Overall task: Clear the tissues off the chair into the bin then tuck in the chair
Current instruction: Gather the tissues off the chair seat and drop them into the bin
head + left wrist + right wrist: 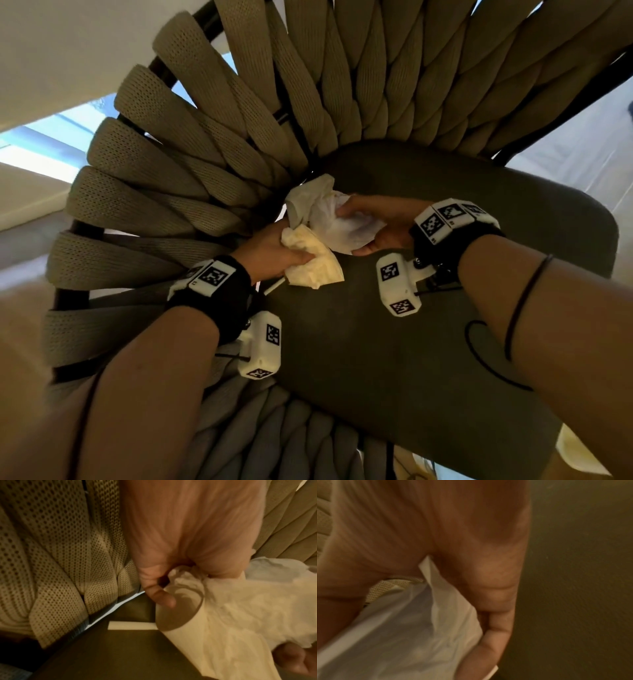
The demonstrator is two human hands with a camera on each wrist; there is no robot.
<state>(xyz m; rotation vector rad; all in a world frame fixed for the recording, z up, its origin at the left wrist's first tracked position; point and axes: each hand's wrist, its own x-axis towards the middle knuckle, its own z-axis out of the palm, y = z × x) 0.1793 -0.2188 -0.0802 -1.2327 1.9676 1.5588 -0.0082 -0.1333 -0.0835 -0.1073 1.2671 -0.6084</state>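
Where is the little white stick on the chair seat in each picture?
Head: the white stick pokes out low and left of centre, under the left hand.
Left wrist: it lies low, left of centre, on the dark seat.
Right wrist: not in it.
Shared landmark: the yellowish tissue beside it.

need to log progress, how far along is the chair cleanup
Done: nothing binned that shows; no bin is in view. In hand: the left hand grips a yellowish tissue and the right hand a white tissue, both at the seat. Left: a small white stick on the seat, binning, tucking in the chair.
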